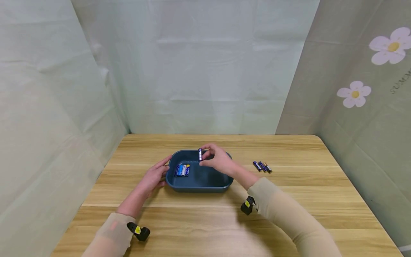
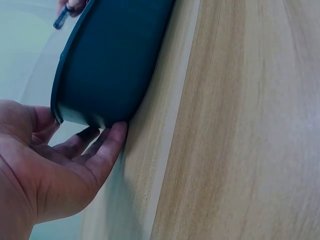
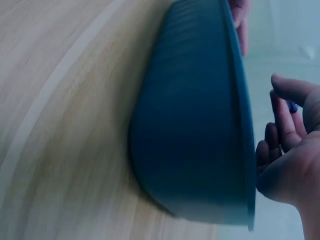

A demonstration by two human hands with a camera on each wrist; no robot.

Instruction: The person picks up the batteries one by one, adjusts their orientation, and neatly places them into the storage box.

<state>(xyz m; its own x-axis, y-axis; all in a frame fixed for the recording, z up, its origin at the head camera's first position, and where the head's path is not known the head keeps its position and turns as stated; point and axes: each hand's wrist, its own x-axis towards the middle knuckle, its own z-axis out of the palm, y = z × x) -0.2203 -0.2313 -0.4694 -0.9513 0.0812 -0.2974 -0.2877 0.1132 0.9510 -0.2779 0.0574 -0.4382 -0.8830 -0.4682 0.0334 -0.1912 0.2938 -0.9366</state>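
Observation:
My right hand (image 1: 219,160) pinches a dark blue and white battery (image 1: 200,155) between thumb and fingertips, upright over the far part of a dark blue oblong basin (image 1: 205,189). In the left wrist view that battery (image 2: 61,17) shows past the basin's rim; in the right wrist view the fingers mostly hide it. At the basin's left end, my left hand (image 1: 155,176) rests spread fingers against the outer wall. Several batteries (image 1: 182,170), in dark blue, light blue, white and yellow-tipped colours, lie side by side in the basin's left part.
Three dark batteries (image 1: 262,167) lie close together on the wooden table (image 1: 199,225), right of the basin. Pale cloth (image 1: 205,71) hangs behind the table and at both sides, with white flowers (image 1: 354,94) printed on the right one.

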